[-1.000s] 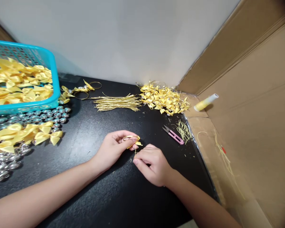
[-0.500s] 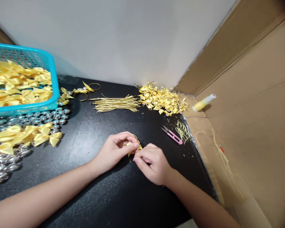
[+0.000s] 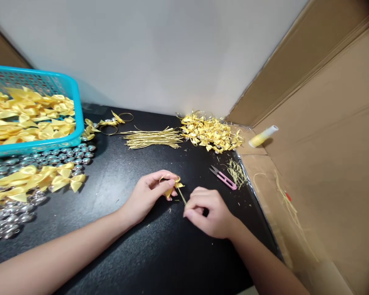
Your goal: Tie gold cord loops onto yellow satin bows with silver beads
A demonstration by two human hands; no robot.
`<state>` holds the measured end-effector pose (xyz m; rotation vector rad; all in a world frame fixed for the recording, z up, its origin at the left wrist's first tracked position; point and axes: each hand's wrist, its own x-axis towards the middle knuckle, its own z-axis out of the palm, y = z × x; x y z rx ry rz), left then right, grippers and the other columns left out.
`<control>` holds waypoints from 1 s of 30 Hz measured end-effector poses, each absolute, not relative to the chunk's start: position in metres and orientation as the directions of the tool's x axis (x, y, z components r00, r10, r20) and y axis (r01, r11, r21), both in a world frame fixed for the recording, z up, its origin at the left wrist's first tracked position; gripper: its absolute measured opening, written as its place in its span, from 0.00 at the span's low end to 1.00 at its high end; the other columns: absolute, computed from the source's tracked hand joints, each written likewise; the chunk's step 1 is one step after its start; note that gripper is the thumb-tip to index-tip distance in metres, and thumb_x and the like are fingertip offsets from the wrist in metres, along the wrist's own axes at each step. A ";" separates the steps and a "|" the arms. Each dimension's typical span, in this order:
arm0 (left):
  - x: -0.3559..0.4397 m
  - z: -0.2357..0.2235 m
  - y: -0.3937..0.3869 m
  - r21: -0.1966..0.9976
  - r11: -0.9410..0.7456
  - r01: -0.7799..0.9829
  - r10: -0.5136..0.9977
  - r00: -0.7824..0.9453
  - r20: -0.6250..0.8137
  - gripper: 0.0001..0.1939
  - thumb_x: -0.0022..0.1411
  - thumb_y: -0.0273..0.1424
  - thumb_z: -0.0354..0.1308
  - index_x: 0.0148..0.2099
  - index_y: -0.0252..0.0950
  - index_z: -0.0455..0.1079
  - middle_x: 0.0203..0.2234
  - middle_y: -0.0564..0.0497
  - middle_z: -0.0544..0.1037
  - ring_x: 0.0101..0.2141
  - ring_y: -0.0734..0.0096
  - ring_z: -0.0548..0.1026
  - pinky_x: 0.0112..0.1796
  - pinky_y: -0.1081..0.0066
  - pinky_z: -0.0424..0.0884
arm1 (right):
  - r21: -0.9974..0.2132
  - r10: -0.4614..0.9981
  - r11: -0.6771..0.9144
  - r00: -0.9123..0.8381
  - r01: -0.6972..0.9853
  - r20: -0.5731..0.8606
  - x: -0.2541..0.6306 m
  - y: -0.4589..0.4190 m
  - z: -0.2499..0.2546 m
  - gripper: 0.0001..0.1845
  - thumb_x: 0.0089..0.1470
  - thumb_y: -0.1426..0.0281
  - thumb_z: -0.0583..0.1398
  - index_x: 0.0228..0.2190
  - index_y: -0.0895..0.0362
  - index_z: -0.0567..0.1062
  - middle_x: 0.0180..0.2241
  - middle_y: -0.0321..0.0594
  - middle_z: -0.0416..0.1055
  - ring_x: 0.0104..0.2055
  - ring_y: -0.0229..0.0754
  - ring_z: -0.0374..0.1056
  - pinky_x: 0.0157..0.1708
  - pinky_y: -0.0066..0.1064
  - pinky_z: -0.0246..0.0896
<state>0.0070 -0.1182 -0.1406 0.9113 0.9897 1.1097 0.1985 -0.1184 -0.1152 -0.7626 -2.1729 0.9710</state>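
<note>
A small yellow ribbon bow (image 3: pixel 169 191) is pinched between the thumb and fingers of my left hand (image 3: pixel 150 196). A gold cord (image 3: pixel 182 196) runs taut from the bow down to my right hand (image 3: pixel 207 211), whose thumb and forefinger are closed on its end. Part of a cord loop shows by my left fingers; the rest of the bow is hidden behind them. Both hands hover low over the black table (image 3: pixel 135 258). Pink thread snips (image 3: pixel 226 179) lie beyond my right hand, beside a tangle of cord scraps (image 3: pixel 237 174).
A teal basket (image 3: pixel 78 106) of yellow bows stands at left. Silver beads (image 3: pixel 9 225) and more bows (image 3: pixel 27 180) lie before it. Gold cords (image 3: pixel 153 138) and a pile of finished bows (image 3: pixel 209 131) lie at the back. A thread spool (image 3: pixel 263 136) stands by the cardboard wall (image 3: pixel 332 123).
My right hand has moved right and away from my left hand, drawing the cord out straight between them. My left hand stays in nearly the same place, holding the bow.
</note>
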 end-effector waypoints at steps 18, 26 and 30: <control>0.009 -0.142 -0.121 0.963 0.121 -0.242 0.988 0.125 -0.092 0.08 0.55 0.34 0.65 0.34 0.34 0.77 0.35 0.49 0.77 0.28 0.74 0.77 0.30 0.74 0.74 | -0.697 0.983 0.152 -0.033 0.701 0.181 0.260 -0.109 -0.068 0.12 0.55 0.61 0.62 0.28 0.57 0.79 0.15 0.34 0.67 0.17 0.37 0.64 0.19 0.29 0.61; 0.009 -0.141 -0.123 0.987 0.081 -0.140 0.991 0.113 -0.065 0.11 0.56 0.34 0.64 0.40 0.36 0.80 0.39 0.46 0.79 0.30 0.72 0.77 0.30 0.73 0.75 | -0.992 0.977 0.043 0.202 0.116 0.066 0.239 -0.097 -0.096 0.13 0.49 0.61 0.68 0.32 0.58 0.80 0.34 0.46 0.81 0.37 0.46 0.79 0.40 0.40 0.76; 0.010 -0.144 -0.123 0.977 0.127 -0.171 0.990 0.089 -0.113 0.12 0.53 0.33 0.65 0.41 0.35 0.79 0.41 0.45 0.80 0.32 0.69 0.78 0.34 0.70 0.76 | -0.987 0.955 0.149 0.267 -0.051 0.130 0.235 -0.096 -0.104 0.10 0.54 0.62 0.64 0.34 0.57 0.79 0.37 0.45 0.81 0.41 0.45 0.78 0.42 0.41 0.73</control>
